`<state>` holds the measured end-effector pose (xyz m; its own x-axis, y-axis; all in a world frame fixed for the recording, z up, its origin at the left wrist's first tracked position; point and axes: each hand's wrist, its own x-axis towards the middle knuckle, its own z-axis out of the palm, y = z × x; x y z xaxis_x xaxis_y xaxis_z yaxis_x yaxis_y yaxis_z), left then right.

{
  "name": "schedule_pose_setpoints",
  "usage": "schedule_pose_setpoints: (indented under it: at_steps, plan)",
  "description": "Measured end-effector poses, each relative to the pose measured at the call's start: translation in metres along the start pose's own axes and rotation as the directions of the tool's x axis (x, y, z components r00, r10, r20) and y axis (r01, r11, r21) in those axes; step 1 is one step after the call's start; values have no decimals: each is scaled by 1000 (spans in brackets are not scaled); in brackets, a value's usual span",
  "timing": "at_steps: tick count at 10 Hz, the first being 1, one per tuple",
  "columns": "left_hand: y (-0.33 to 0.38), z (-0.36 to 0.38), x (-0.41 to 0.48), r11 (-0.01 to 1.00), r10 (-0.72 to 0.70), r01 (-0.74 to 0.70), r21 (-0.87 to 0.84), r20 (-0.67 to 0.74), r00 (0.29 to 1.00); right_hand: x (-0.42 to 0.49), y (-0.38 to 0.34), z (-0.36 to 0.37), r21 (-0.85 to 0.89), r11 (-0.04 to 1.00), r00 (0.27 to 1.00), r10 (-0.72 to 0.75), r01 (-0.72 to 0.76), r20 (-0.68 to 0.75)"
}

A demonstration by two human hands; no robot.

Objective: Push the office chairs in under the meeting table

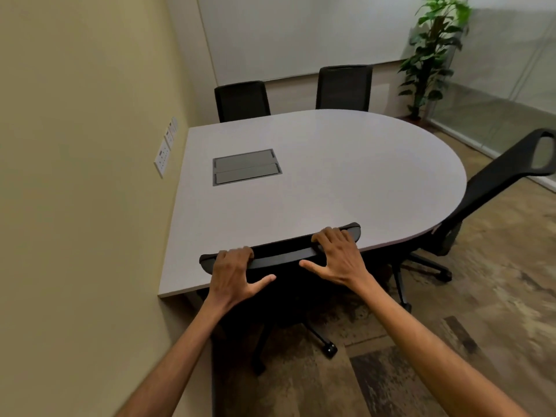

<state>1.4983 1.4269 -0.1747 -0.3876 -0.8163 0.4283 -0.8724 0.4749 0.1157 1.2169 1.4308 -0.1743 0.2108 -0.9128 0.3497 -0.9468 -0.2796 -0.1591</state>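
1. The seat of the near chair point(279, 257), below the gripped top rail, is lost in shadow under the meeting table point(331, 176).
2. The fingertips point(240, 251) of the left hand point(233, 273) are hidden behind that rail.
3. The right-side chair point(496, 182) is cut by the frame's edge.

The wall point(75, 176) stands close at 9 o'clock, touching the counter's point(316, 176) straight side, so nothing can pass there. The near chair point(279, 254) blocks the counter's edge at 6 o'clock, with both hands on its top bar. At 3 o'clock a tilted chair point(487, 188) stands by the round end. Between these two chairs the carpet floor point(496, 296) is open. At 12 o'clock two chairs point(242, 100) fill the far side. The counter top is bare but for a flat cable box lid point(246, 167).
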Motion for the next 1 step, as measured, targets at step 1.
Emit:
schedule_pose_setpoints:
  at_steps: [1]
  plan:
    - [16, 2, 16, 999, -43, 42, -13, -65, 997, -7, 12, -15, 23, 995, 988, 103, -101, -115]
